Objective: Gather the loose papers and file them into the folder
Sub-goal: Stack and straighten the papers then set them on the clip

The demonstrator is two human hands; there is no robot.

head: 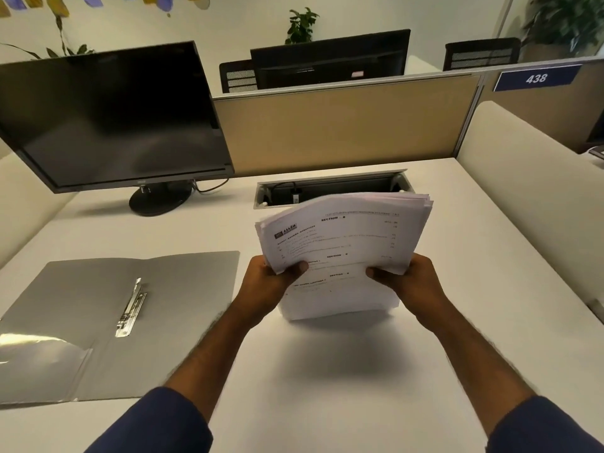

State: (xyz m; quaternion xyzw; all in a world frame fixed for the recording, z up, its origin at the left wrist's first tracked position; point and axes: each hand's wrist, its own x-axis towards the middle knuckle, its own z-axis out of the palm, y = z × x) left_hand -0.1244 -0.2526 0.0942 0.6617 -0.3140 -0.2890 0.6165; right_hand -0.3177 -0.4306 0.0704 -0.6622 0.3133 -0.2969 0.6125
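A thick stack of printed white papers (346, 243) stands tilted on its lower edge on the desk, at the centre of the view. My left hand (268, 284) grips its left side and my right hand (413, 282) grips its right side, thumbs on the front sheet. The sheets fan apart slightly at the top right corner. A grey folder (183, 289) lies open flat on the desk to the left, apart from the papers. Its metal fastener clip (132, 307) runs along the spine, and a clear cover flap shows at its lower left.
A dark monitor (111, 119) on a round stand occupies the back left. An open cable tray (330, 188) sits in the white desk (327, 371) just behind the papers. Beige partition panels (346, 125) close off the back and the right side.
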